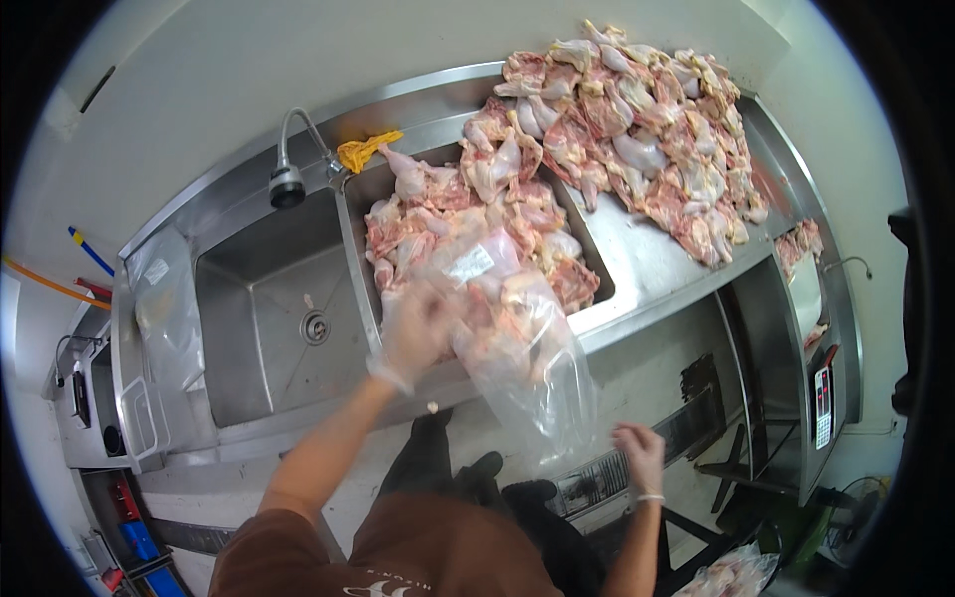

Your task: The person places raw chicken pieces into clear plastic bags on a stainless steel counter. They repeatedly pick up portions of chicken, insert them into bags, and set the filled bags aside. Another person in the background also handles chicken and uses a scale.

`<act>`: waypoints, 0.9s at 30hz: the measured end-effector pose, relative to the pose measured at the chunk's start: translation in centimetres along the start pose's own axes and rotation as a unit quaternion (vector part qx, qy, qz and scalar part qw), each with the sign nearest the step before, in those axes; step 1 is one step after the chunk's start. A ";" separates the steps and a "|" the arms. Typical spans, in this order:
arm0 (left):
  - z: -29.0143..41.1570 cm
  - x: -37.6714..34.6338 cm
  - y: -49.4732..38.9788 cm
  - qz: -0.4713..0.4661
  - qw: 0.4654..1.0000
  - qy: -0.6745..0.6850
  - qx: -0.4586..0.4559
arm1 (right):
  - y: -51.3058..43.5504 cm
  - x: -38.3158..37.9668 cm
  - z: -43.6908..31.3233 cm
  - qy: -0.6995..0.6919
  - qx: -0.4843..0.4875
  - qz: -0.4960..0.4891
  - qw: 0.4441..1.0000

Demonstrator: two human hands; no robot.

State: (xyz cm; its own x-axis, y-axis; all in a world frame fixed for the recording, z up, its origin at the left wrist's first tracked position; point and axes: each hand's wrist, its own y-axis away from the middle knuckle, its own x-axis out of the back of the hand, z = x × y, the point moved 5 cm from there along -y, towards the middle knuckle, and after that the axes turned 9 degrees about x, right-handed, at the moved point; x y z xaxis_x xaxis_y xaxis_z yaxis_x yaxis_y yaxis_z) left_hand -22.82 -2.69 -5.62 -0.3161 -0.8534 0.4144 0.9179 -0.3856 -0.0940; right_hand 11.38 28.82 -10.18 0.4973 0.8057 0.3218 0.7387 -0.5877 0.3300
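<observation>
My left hand (418,328), in a clear glove and blurred, is at the left side of a clear plastic bag (548,410) of raw chicken pieces; whether its fingers grip the bag cannot be told. The bag bears a white label and hangs over the front rim of the right sink basin (608,261). That basin is heaped with raw chicken leg quarters (418,231). My right hand (640,448), gloved too, is off the bag's lower right side, its fingers bent and touching nothing visible. A large pile of chicken leg quarters (642,142) lies on the steel counter (619,254).
The left sink basin (283,298) shows its drain, with a flexible faucet (287,179) above. A yellow cloth (365,151) lies behind. Plastic bags (168,313) lie at the left. A digital scale (823,403) stands right; another bag of chicken (735,574) is below, near a fan (858,515).
</observation>
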 end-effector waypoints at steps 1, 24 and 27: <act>-3.4 1.7 -4.5 0.060 0.998 0.033 -0.003 | -1.3 1.4 -2.1 0.006 0.058 0.022 0.998; -21.3 6.4 -24.3 0.064 0.894 0.416 0.151 | -42.8 -43.4 -17.7 0.226 0.019 0.042 0.973; -21.1 4.5 -23.2 0.040 0.860 0.450 0.239 | -42.9 -44.7 -17.3 0.350 0.152 0.027 0.924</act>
State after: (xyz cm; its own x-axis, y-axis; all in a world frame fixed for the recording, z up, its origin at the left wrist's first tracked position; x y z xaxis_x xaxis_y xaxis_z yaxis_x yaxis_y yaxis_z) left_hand -50.62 -4.96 -20.68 -0.1082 -0.8794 -0.4637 0.8714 -0.3084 0.3816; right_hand -50.41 16.73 -23.33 0.1997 0.4673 0.8612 0.8683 -0.4918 0.0655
